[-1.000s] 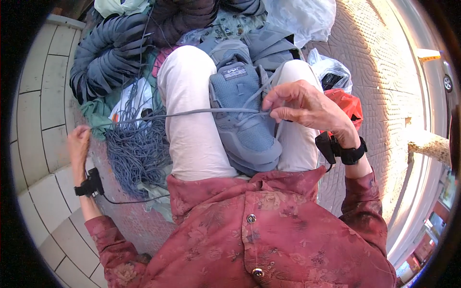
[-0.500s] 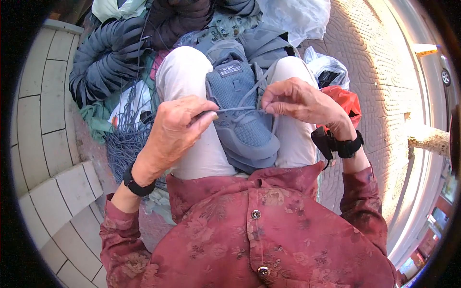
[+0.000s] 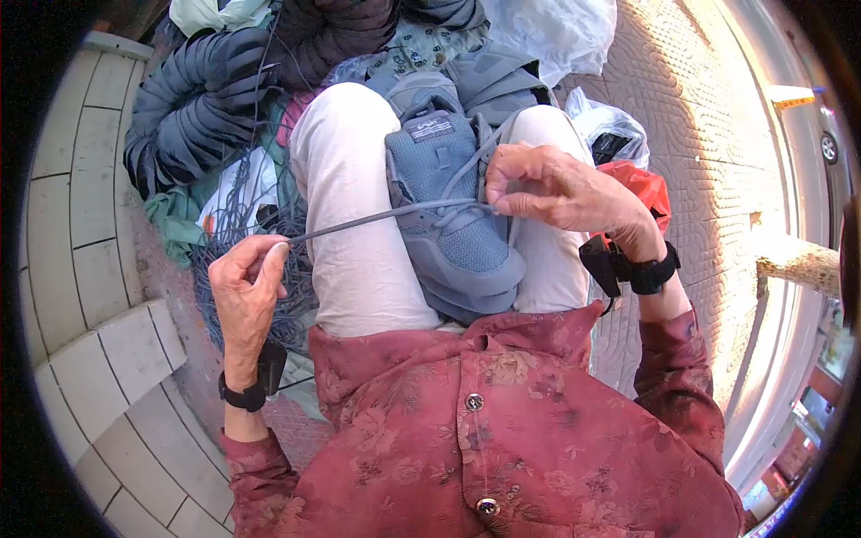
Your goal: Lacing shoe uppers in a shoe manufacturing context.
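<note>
A grey-blue shoe upper rests between my knees, its tongue pointing away from me and its toe toward me. Out to the left, my left hand pinches a grey shoelace between thumb and finger. The lace runs taut from there across my left thigh to the shoe's lacing. My right hand is at the right side of the shoe, thumb and fingertips pinched on the lace by the eyelets. Another stretch of lace loops up along the tongue above it.
A tangle of grey laces lies left of my leg. Coiled stacks of dark shoe pieces stand beyond it. More grey uppers lie past my knees, near clear plastic bags. A red bag sits at the right on the paving.
My left hand has moved left and toward me, drawing out a longer length of lace. My right hand stays nearly in place beside the shoe.
</note>
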Demonstrator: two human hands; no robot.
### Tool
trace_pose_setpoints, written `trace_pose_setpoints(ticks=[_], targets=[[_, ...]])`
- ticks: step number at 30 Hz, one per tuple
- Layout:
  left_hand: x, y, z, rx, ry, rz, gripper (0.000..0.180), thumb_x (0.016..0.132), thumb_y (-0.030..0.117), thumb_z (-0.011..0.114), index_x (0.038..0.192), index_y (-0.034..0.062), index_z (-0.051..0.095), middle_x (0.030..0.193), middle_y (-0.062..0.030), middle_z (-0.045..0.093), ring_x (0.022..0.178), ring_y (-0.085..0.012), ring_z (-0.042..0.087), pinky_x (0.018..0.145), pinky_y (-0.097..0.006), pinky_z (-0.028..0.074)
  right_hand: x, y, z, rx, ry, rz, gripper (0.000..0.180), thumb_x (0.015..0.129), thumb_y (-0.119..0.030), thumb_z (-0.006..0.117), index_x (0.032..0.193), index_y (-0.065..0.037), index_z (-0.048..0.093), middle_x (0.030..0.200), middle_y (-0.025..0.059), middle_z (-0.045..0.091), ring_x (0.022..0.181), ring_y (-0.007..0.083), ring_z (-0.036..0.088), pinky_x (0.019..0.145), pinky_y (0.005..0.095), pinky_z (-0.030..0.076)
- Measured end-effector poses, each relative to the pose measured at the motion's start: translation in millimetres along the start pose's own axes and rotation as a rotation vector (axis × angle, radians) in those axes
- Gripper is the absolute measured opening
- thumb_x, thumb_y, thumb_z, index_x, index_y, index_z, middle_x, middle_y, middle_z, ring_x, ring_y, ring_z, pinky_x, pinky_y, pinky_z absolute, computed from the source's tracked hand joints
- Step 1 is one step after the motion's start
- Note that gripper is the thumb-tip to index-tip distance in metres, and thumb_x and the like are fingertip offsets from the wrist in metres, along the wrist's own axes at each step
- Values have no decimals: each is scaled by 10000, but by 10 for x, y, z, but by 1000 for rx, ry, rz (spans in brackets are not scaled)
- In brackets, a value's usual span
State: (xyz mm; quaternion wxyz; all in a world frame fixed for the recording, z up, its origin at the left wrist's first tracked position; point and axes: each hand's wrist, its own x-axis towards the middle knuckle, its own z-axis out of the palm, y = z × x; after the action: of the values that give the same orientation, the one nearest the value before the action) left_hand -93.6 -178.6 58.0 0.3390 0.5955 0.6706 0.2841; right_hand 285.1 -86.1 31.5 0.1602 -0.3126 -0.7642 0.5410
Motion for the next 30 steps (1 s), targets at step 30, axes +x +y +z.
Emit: trace_pose_setpoints(ticks=[30], targets=[[-336, -23, -290, 314, 167, 13, 68, 891, 50, 687, 892, -18, 690, 726, -36, 629, 591, -87, 484, 545, -255, 378, 10, 2, 48, -46, 318, -27, 56, 852, -34, 619, 884, 7, 599, 682, 56, 541, 647, 119, 504, 614, 295, 431]])
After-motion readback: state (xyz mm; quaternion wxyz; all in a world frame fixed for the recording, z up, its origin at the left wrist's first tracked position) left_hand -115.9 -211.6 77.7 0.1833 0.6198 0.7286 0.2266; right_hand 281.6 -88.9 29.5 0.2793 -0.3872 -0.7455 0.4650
